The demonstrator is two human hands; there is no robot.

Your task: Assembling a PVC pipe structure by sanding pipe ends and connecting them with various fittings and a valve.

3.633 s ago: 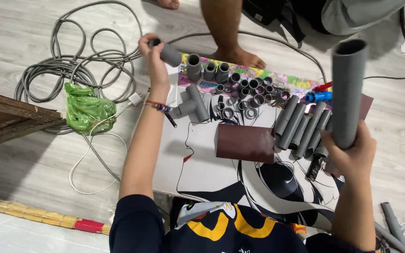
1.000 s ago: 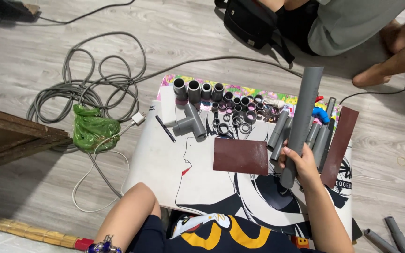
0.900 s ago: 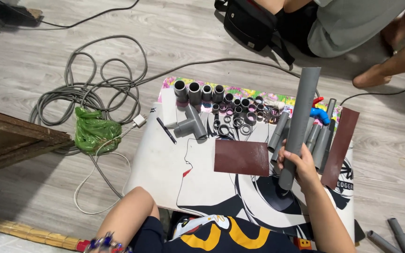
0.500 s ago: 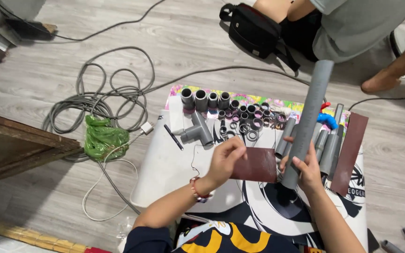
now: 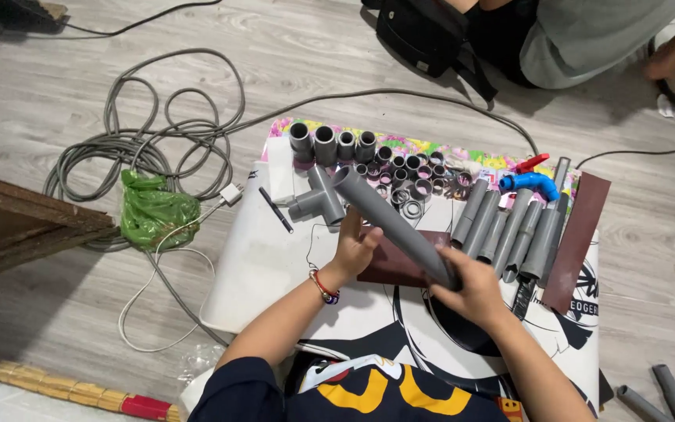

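Head view: both hands on one long grey pipe (image 5: 391,220), held slanted above a white printed sheet (image 5: 259,266) spread on the wood floor (image 5: 87,70). Right hand (image 5: 474,291) has its grip closed round the pipe's lower end. Left hand (image 5: 355,244) cups the pipe's middle from below w/ fingers curled; grip closed on it too. Pipe's open upper end points up-left, away from both grips, ending just by a grey tee fitting (image 5: 316,199).

Under the pipe, betw. the two grips, lies a dark brown sandpaper sheet (image 5: 394,266), partly hidden. Right of the right-hand grip: a bundle of short grey pipe lengths (image 5: 509,230) side by side, then a long brown strip (image 5: 576,230). A blue elbow (image 5: 529,184) sits at the bundle's top.

Beyond the left-hand grip: a row of upright grey couplings (image 5: 333,144) and a cluster of small grey rings & sockets (image 5: 412,180). A black pen (image 5: 275,209) lies left of the tee. Far left of the grips: a green plastic bag (image 5: 154,211) among coiled grey cable (image 5: 142,133). Another person sits beyond the sheet, w/ a black bag (image 5: 423,35) beside them.
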